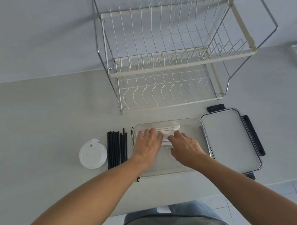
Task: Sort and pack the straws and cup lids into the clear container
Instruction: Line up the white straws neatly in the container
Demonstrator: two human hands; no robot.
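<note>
A pale grey surface is carrying everything. At its far side a two-tier wire dish rack is standing against the wall. In front of the rack the clear container is lying open, and just beside it on the right its clear lid with black latches is lying flat, touching or nearly touching the container's edge. Both hands are reaching into the container's far half. The left hand is lying palm down with fingers fairly straight, pressing on a bundle of white paper-wrapped straws that is lying crosswise near the far wall. The right hand is resting with loosely bent fingers, its fingertips touching the near edge of the same bundle; whether it is pinching anything cannot be told. Left of the container a row of black straws is lying lengthwise, and further left a stack of white cup lids is sitting just beside them.
</note>
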